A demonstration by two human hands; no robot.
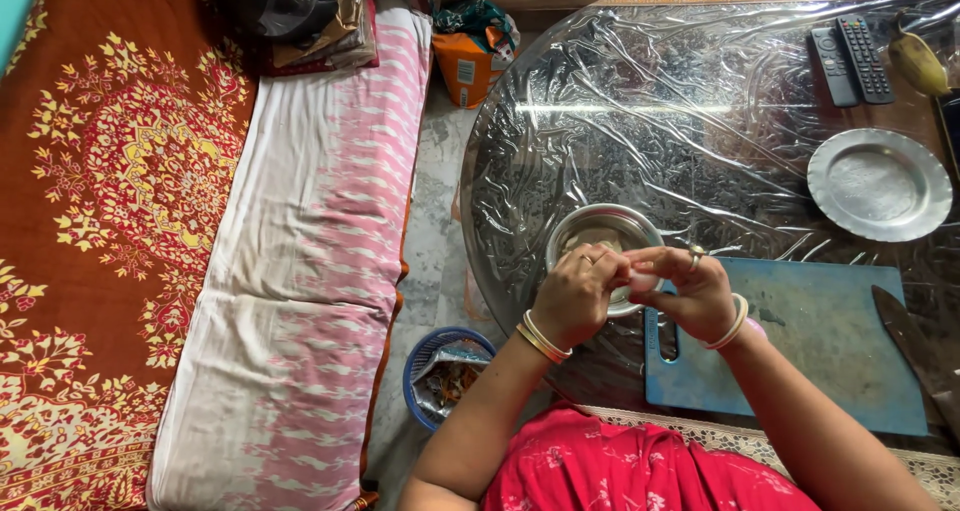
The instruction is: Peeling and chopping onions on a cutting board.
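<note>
Looking down from the head camera, both hands are bunched together right over the near rim of a small round steel bowl [604, 233] that sits on a round table covered in crinkly clear plastic sheet [640, 121]. The left hand [575, 296], with gold bangles on the wrist, has its fingers curled in tight, and the right hand [695, 293], wearing a ring and a pale bangle, is curled the same way; the fingertips of both meet on a small pale thing [638, 279] pinched between them, too tiny to tell what it is. Just to the right of the hands lies a blue rectangular cutting board [820, 341], with a dark knife blade [915, 341] at its far right edge. Further back there's a flat round metal plate [880, 184], two black remote controls [850, 61] and a banana [918, 63]. On the floor by the left elbow sits a blue plastic basket [430, 356] holding scraps.
</note>
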